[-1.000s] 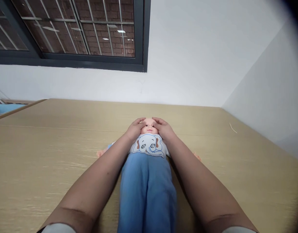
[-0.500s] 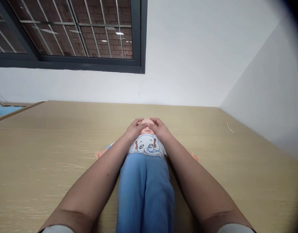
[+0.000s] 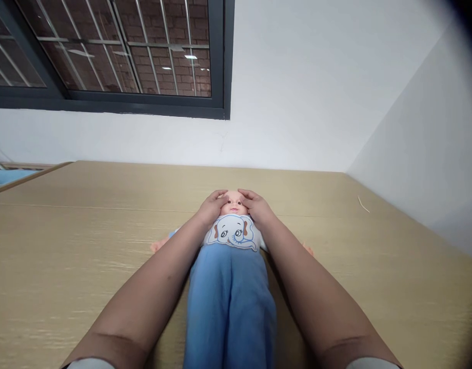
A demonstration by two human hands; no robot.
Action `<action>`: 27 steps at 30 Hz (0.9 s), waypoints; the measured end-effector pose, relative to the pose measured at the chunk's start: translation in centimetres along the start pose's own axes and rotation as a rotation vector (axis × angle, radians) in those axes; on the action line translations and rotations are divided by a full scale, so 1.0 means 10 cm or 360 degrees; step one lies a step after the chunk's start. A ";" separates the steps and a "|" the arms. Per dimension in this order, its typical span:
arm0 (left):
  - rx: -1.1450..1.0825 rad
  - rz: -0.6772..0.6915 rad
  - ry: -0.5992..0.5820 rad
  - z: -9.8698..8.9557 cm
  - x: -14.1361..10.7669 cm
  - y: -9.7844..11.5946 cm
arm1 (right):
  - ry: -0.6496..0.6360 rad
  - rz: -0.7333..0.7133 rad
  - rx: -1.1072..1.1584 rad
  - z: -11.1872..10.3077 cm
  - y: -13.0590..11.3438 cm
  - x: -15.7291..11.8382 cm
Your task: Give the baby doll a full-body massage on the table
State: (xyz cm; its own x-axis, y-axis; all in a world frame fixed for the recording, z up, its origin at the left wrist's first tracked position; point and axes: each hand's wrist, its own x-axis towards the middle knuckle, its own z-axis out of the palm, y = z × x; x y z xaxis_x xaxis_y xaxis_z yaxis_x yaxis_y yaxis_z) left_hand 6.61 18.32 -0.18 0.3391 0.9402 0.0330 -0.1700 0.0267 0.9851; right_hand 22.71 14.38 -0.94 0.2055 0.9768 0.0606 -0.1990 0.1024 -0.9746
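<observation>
A baby doll [image 3: 230, 297] lies on its back on a wooden surface, head at the far end. It wears light blue trousers and a white top with an elephant face [image 3: 232, 232]. My left hand [image 3: 213, 206] cups the left side of the doll's head, fingers curved over the top, thumb beside the eye. On the opposite side my right hand [image 3: 257, 206] grips the head the same way. Between my thumbs the doll's face [image 3: 234, 205] shows. My forearms partly cover its outstretched arms; a small doll hand [image 3: 159, 245] pokes out at the left.
The wooden surface [image 3: 85, 230] reaches to a white wall [image 3: 297, 92]. A dark-framed window [image 3: 143, 105] with metal bars is at the upper left. A thin pale strand [image 3: 362, 204] lies at the right. Something light blue [image 3: 8, 177] shows beyond the left edge.
My thumbs have moved apart, outward from the middle of the doll's face, so its eyes now show. My other fingers stay around the head.
</observation>
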 end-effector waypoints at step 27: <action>0.0071 -0.0026 -0.0002 0.01 0.00 -0.01 | -0.0008 -0.0013 -0.0038 -0.01 0.01 0.00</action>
State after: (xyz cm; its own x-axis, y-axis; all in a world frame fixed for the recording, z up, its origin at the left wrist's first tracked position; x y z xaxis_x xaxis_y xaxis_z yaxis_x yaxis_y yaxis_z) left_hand 6.68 18.30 -0.23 0.3425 0.9394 0.0168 -0.1232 0.0271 0.9920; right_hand 22.75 14.34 -1.02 0.2021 0.9769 0.0699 -0.1745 0.1062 -0.9789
